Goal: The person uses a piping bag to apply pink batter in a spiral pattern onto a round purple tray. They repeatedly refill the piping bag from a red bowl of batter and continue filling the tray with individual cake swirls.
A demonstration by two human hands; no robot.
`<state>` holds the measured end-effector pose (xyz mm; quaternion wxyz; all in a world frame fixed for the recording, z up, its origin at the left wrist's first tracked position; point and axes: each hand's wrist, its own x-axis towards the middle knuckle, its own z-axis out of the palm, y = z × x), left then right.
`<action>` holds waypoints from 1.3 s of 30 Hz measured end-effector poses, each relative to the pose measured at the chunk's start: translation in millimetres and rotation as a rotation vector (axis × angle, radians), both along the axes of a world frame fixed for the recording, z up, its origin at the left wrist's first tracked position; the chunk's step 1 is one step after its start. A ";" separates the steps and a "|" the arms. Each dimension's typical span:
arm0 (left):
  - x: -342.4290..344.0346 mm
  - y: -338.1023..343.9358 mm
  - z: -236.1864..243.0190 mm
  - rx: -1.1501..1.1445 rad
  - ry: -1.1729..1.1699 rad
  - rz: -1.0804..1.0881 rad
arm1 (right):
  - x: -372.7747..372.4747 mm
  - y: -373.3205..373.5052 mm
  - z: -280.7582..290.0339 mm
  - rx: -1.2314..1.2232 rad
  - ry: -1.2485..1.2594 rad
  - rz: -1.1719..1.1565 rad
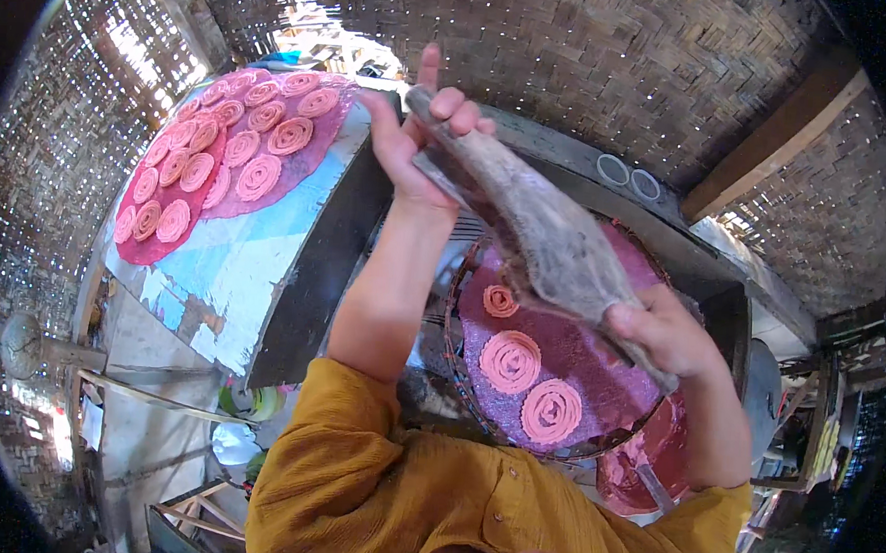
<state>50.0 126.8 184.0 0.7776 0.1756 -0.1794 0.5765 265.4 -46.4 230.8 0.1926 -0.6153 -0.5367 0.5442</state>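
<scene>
In both of my hands is a worn grey wooden press [565, 233], long and slanted, with what look like two arms. My left hand [420, 140] grips its upper end, with the forefinger and thumb stuck out. My right hand [660, 333] is wrapped round the lower end. Beneath the press lies a round tray [454, 357] covered with a purple sheet [597, 395]. Pink dough spirals [510, 361] rest on that sheet, and the press hides part of it. By my right forearm is a bowl [620, 501] of pink dough with a flat-bladed tool [652, 485] in it.
On the left, a pale blue board [254, 252] carries pink sheets [228, 203] with many dough spirals [259, 178]. Two white rings [629, 176] lie on the ledge at the back. A woven wall [574, 63] and a wooden post [770, 148] close off the far side.
</scene>
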 end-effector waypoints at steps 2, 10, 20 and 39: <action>-3.4 -4.4 -0.9 0.048 0.001 -0.032 | 1.7 -11.1 -1.7 -0.037 -0.021 0.018; 13.6 -10.1 19.5 0.071 -0.020 0.018 | 1.0 -14.1 28.4 0.128 -0.071 -0.096; -6.1 -19.8 10.8 0.082 0.031 -0.039 | -6.1 -21.1 16.0 0.074 -0.091 -0.027; 48.6 -38.6 -59.4 -0.066 1.104 -0.187 | 9.1 -47.7 -10.9 0.212 0.128 -0.193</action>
